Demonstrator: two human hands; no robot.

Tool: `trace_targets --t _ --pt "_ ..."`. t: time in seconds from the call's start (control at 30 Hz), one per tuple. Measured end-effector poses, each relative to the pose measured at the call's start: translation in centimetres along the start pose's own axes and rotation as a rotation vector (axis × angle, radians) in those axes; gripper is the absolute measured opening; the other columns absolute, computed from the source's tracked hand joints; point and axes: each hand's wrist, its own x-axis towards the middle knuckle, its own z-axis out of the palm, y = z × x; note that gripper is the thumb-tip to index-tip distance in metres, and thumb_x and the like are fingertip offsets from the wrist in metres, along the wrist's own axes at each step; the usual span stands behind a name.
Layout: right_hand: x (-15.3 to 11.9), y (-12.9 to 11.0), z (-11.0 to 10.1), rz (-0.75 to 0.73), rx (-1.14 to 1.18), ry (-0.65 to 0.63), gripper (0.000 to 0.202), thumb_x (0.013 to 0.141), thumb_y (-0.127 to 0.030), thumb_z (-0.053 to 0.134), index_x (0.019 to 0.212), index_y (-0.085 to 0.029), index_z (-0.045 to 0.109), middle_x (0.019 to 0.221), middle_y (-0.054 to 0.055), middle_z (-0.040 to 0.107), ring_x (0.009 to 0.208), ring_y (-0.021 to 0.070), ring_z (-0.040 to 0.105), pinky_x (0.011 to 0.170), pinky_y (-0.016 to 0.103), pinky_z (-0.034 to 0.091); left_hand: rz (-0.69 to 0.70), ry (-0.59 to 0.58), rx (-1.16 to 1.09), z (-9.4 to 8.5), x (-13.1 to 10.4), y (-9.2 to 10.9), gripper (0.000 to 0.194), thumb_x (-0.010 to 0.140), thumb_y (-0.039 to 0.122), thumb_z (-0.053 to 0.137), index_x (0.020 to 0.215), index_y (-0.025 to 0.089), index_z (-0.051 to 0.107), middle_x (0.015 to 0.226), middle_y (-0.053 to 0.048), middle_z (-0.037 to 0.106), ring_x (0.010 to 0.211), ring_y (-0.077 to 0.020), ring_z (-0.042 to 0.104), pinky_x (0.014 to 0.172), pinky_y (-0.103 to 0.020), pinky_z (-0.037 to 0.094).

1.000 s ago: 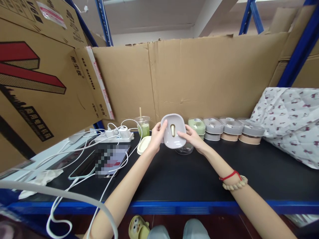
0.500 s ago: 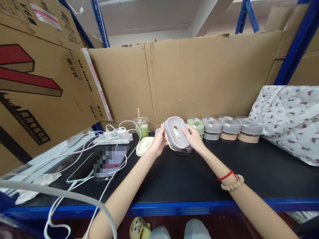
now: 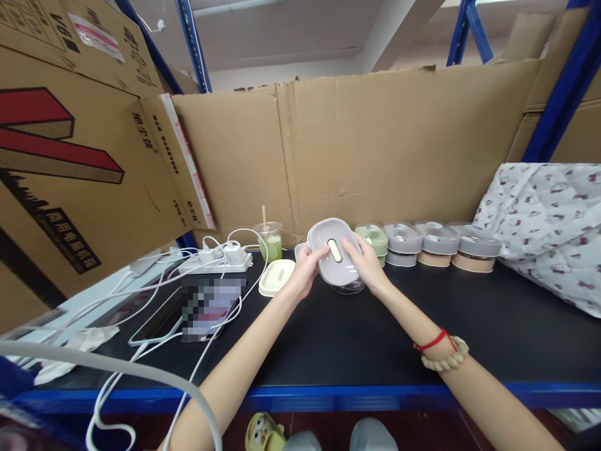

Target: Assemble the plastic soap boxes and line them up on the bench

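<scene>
A pale grey, rounded-square lid with a cream oval piece in its middle slot is held above the black tabletop, its top face tilted toward me. My left hand grips its left edge, thumb reaching toward the oval piece. My right hand is closed on the opposite edge, fingers lying over the top face. Most of a clear container is hidden behind the lid. A cream lid lies on the table just left of my left hand.
Along the back right stand a green lidded box and several grey-lidded boxes, beside a patterned white bag. On the left are a green drink cup, a power strip, loose white cables and a tablet. Cardboard walls the back.
The grey lid has turned to show its top more squarely, and the cream edge beneath is out of sight. My left thumb has moved onto the top face. The view has shifted slightly.
</scene>
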Motion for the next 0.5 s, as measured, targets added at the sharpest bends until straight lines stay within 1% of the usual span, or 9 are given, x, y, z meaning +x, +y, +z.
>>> trace_targets --t 0.07,0.13,0.23,0.3,0.37,0.43,0.5 --pt "0.0 -0.2 0.0 0.076 -0.004 -0.050 0.050 0.064 -0.062 0.060 0.087 -0.019 0.067 0.090 0.006 0.070 0.092 0.0260 0.062 0.078 0.035 0.049 0.039 -0.005 0.015 -0.1 0.1 0.1 0.021 0.057 0.020 0.074 0.075 0.019 0.063 0.066 0.004 0.065 0.062 -0.0128 0.060 0.057 -0.021 0.046" --pt "-0.1 -0.2 0.0 0.108 -0.027 -0.099 0.051 0.062 -0.066 0.060 0.077 -0.017 0.065 0.076 0.005 0.068 0.079 0.0243 0.062 0.067 0.032 0.047 0.049 0.002 0.029 -0.2 0.2 0.2 0.023 0.057 0.029 0.077 0.072 0.017 0.064 0.063 0.003 0.064 0.062 -0.0140 0.061 0.058 -0.022 0.046" --pt "-0.2 0.1 0.1 0.090 -0.089 -0.143 0.053 0.063 -0.068 0.058 0.072 -0.017 0.064 0.069 0.004 0.065 0.072 0.0222 0.060 0.063 0.031 0.045 0.035 0.022 0.033 -0.2 0.2 0.2 0.033 0.059 0.043 0.077 0.069 0.014 0.065 0.062 -0.002 0.065 0.067 -0.0176 0.064 0.064 -0.025 0.049" --pt "-0.3 0.3 0.1 0.051 -0.124 -0.166 0.054 0.070 -0.069 0.050 0.076 -0.017 0.065 0.073 0.004 0.066 0.075 0.0232 0.061 0.066 0.033 0.046 0.025 0.059 0.005 -0.2 0.4 0.2 0.033 0.064 0.043 0.075 0.071 0.013 0.066 0.067 -0.005 0.068 0.072 -0.0193 0.066 0.068 -0.027 0.051" --pt "-0.2 0.6 -0.1 0.005 -0.173 -0.141 0.053 0.078 -0.065 0.042 0.086 -0.019 0.067 0.085 0.006 0.069 0.085 0.0250 0.062 0.075 0.035 0.047 -0.022 0.138 -0.067 -0.4 0.7 0.2 0.026 0.069 0.039 0.072 0.074 0.014 0.066 0.070 -0.005 0.069 0.074 -0.0191 0.067 0.070 -0.027 0.052" --pt "-0.1 0.8 -0.4 -0.020 -0.298 -0.072 0.047 0.083 -0.056 0.040 0.100 -0.022 0.066 0.098 0.007 0.069 0.097 0.0261 0.060 0.083 0.038 0.046 -0.101 0.227 -0.166 -0.7 1.3 0.2 0.018 0.075 0.033 0.068 0.078 0.015 0.065 0.071 -0.004 0.070 0.072 -0.0175 0.067 0.068 -0.025 0.053" --pt "0.1 1.1 -0.8 -0.009 -0.496 -0.042 0.042 0.085 -0.049 0.043 0.111 -0.024 0.064 0.108 0.008 0.067 0.106 0.0274 0.058 0.089 0.041 0.044 -0.164 0.278 -0.232 -1.1 1.9 0.2 0.011 0.075 0.024 0.066 0.081 0.016 0.063 0.069 -0.003 0.069 0.067 -0.0154 0.066 0.065 -0.023 0.053"
